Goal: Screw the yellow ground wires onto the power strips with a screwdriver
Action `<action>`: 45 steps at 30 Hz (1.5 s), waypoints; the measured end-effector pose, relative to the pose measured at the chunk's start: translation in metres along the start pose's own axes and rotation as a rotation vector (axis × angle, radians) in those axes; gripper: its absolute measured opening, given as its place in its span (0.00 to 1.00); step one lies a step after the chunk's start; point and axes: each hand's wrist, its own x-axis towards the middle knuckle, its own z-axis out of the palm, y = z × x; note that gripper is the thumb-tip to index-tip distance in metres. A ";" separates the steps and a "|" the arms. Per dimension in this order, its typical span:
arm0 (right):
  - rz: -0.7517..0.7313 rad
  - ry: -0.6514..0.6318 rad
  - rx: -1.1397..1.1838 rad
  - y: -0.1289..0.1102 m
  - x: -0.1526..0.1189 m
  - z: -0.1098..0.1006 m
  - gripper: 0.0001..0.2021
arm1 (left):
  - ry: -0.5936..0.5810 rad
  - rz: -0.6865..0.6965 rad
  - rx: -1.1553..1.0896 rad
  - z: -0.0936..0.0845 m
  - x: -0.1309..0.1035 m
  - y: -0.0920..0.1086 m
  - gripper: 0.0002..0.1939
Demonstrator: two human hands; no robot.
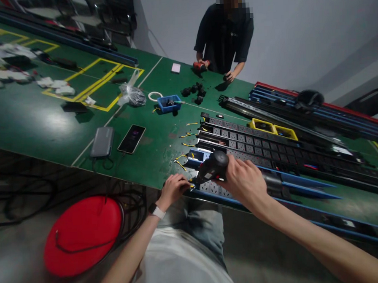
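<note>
In the head view, the right hand [246,181] grips a black drill [214,164], its tip at the end of a power strip [215,189] on the green table [158,151]; the left hand [174,188] pinches a yellow wire [191,185] there.

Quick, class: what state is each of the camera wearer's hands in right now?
Left hand: nearly closed at a yellow wire; whether it grips it cannot be told.
Right hand: closed, holding a black power tool.
</note>
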 end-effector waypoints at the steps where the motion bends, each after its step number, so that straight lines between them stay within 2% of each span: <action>1: -0.017 0.024 -0.023 0.000 -0.002 0.002 0.21 | 0.001 0.003 -0.001 0.000 0.000 0.000 0.05; 4: -0.069 0.057 -0.057 0.003 -0.004 0.009 0.20 | 0.008 0.013 0.004 0.000 -0.001 0.000 0.06; 10: -0.111 0.165 -0.022 0.008 0.001 0.015 0.10 | 0.021 0.025 -0.002 0.000 0.000 0.000 0.07; 14: -0.141 0.184 -0.005 0.012 -0.001 0.019 0.11 | -0.002 0.022 0.002 0.000 0.000 0.000 0.09; 21: -0.282 0.253 0.034 0.023 -0.007 0.031 0.14 | -0.041 -0.035 -0.019 -0.007 0.000 0.005 0.13; 28: -0.333 0.427 -0.011 0.016 -0.006 0.025 0.13 | -0.046 -0.030 0.015 -0.007 0.001 0.007 0.12; 32: -0.376 0.469 -0.026 0.012 -0.005 0.022 0.11 | -0.020 -0.019 0.052 -0.003 0.000 0.003 0.12; 34: -0.358 0.464 -0.026 0.007 -0.007 0.019 0.10 | -0.022 -0.002 0.066 -0.002 -0.001 0.001 0.13; 39: -0.204 0.450 -0.039 -0.012 -0.015 0.010 0.07 | -0.016 0.021 0.087 0.001 -0.002 -0.003 0.14; 45: -0.199 0.460 -0.043 -0.017 -0.021 0.009 0.07 | 0.026 0.046 0.097 0.003 -0.004 -0.004 0.14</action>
